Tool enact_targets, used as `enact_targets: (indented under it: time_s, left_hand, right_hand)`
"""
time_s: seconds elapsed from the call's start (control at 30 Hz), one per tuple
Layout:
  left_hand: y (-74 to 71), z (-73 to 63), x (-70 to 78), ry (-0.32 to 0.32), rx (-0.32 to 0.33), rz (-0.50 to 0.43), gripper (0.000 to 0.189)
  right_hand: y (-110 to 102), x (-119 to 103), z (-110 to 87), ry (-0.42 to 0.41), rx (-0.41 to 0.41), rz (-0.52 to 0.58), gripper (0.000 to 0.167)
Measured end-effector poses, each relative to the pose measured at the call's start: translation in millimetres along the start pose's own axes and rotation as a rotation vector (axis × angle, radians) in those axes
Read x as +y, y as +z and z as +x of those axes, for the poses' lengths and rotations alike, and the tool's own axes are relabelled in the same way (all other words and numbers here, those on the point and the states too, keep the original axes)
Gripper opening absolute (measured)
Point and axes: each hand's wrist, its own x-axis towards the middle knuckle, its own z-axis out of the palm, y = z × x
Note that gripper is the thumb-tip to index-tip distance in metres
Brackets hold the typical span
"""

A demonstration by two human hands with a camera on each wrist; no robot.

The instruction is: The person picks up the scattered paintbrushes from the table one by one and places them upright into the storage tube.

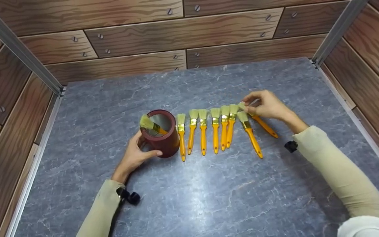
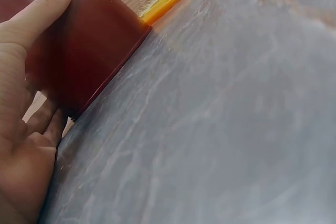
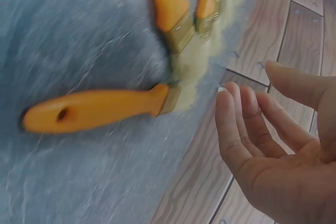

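The right hand (image 1: 265, 105) is held at the bristles of the rightmost brush (image 1: 265, 126); in the right wrist view its fingers are loosely bent, a gap is left between them and the thumb, and nothing is gripped. By the left hand (image 1: 134, 156) a dark red cup (image 1: 167, 146) is clasped round its side, upright, left of the middle of the bench (image 1: 215, 197). Inside it 1 leaning brush (image 1: 146, 122) is held, its bristles raised past the rim toward the bench's left edge.

Between cup and rightmost brush are laid 1 slanted brush (image 1: 253, 142) and a row of 6 brushes (image 1: 215, 131), bristles toward the far edge. The cup is closely flanked by the row's leftmost brush; whether they touch cannot be told. Part of the rightmost brush's bristles is covered by the right hand. The far edge is backed by wood-patterned panels (image 1: 137, 65), its right corner marked by a metal post (image 1: 337, 34).

Orange handles, gold-coloured ferrules and pale yellowish bristles are shown; the cup is thick-rimmed and shiny inside.
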Motion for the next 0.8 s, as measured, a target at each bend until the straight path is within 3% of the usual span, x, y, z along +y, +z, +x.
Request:
enact_targets:
  time_s: [0.27, 0.8]
  left_hand:
    - [-0.3, 0.2, -0.8, -0.002, 0.002, 0.002, 0.092]
    - [0.0, 0.0, 1.0, -0.012, 0.015, -0.009, 0.089]
  right_hand:
    - [-2.0, 21.3, 0.6, 0.041, -0.013, -0.083, 0.038]
    - [-5.9, 45.3, -7.9, 0.136, -0.068, -0.039, 0.036]
